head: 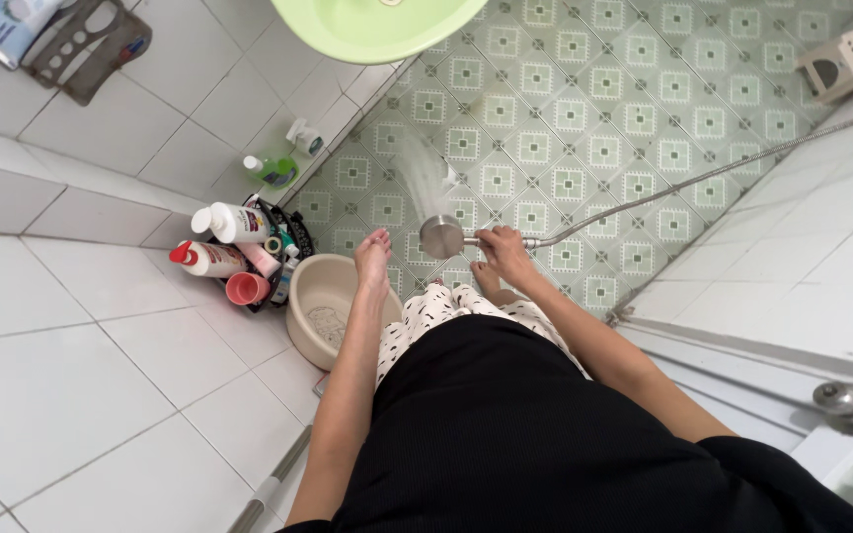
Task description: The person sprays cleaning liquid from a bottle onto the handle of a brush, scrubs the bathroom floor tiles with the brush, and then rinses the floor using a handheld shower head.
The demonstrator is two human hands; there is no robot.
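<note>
A metal shower head point(441, 237) sits low over the patterned green floor point(584, 109), near the middle of the view, its round face turned left and upward with a spray of water point(425, 178) fanning out from it toward the top of the frame. The right hand point(505, 252) has its grip clamped around the handle of the shower head, fingers wrapped over it, and a silvery hose point(683, 183) runs from that handle up and to the right, across the floor toward the white tiled wall on the right. The left hand point(373, 259) hangs just left of the shower head with its fingers apart and straight, holding nothing, close to the spray but not touching the metal. Directly beneath the left hand stands a beige plastic basin point(320, 306) on the floor. Just left of the basin a small dark rack point(293, 229) in the corner holds white bottles point(227, 225) with coloured caps and a pink cup point(247, 288); a green spray bottle point(276, 170) stands a little farther along the wall. A light green washbasin point(377, 30) juts in at the top edge, and a beige perforated box point(849, 59) lies on the floor at upper right. The person's black top and spotted white trousers fill the lower middle.
</note>
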